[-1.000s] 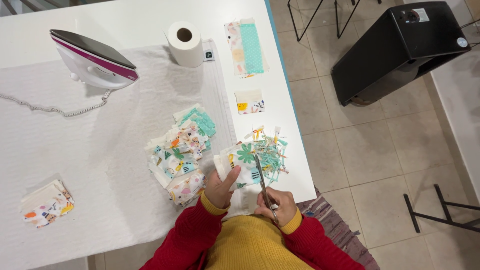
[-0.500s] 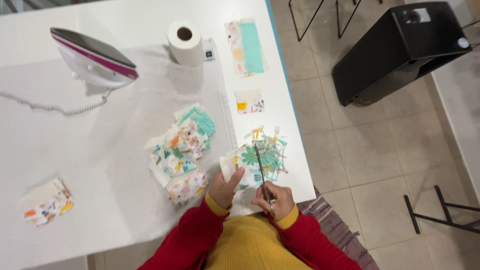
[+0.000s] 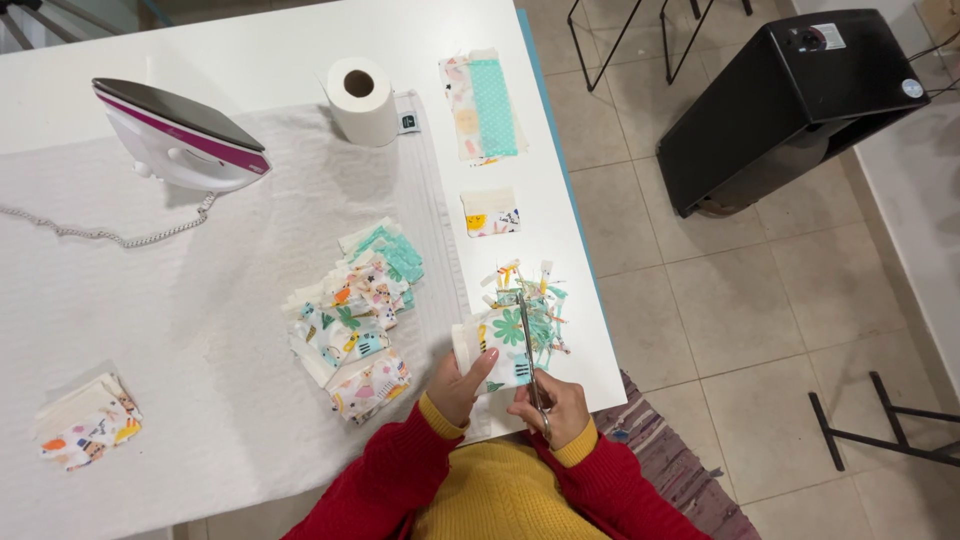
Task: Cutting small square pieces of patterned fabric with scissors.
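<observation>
At the white table's (image 3: 250, 60) front edge, the left hand (image 3: 458, 385) pinches a printed fabric square (image 3: 503, 350) while the right hand (image 3: 552, 408), fingers closed around scissors (image 3: 528, 345), trims its edge; turning the square looks next.

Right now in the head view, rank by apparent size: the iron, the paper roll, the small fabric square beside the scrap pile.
1. Iron, clearly the largest.
2. Paper roll, standing on end.
3. Small fabric square, only somewhat smaller than the roll.

fabric stack (image 3: 355, 320) left, scrap pile (image 3: 540, 300) ahead
</observation>
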